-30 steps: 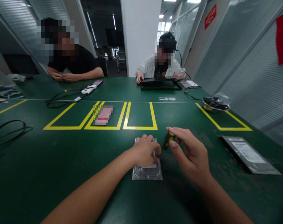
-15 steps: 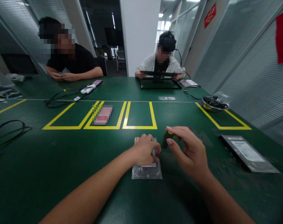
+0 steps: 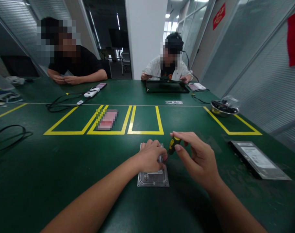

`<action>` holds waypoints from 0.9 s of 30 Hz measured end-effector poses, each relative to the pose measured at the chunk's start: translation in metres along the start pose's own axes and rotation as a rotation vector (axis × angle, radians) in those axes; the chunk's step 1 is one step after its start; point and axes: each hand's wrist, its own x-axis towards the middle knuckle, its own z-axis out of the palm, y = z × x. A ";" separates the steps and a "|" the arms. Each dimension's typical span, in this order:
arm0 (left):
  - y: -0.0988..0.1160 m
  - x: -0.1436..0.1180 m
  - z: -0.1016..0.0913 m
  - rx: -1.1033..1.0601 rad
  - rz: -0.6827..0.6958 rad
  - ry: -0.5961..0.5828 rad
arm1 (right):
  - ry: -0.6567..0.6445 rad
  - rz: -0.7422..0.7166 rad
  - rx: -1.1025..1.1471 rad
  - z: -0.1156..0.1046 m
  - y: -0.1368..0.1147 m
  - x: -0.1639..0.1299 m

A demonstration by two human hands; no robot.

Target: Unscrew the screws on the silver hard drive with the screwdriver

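A silver hard drive [image 3: 154,180] lies flat on the green table in front of me. Curled over its far part is my left hand [image 3: 152,156], which grips the drive and hides much of its top. To the right of it, my right hand [image 3: 198,158] pinches the short black-and-yellow handle of a screwdriver [image 3: 174,144] between thumb and fingers. The handle is tilted beside the drive's right edge. Its shaft and tip cannot be made out.
A second, larger drive-like metal unit [image 3: 257,158] with a white label lies at right. Behind it stands a metal bowl [image 3: 223,111] of dark items. Yellow tape [image 3: 144,132] marks the table. Opposite, two people sit, one holding a panel above a black frame [image 3: 168,90].
The screwdriver handle has turned in my right fingers, showing more yellow, and the fingertips have shifted slightly. My left hand stays put. Across the table, the person's panel has tilted.
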 end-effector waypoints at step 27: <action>0.002 -0.001 -0.003 0.001 -0.012 -0.015 | 0.068 0.002 -0.050 0.002 -0.004 -0.001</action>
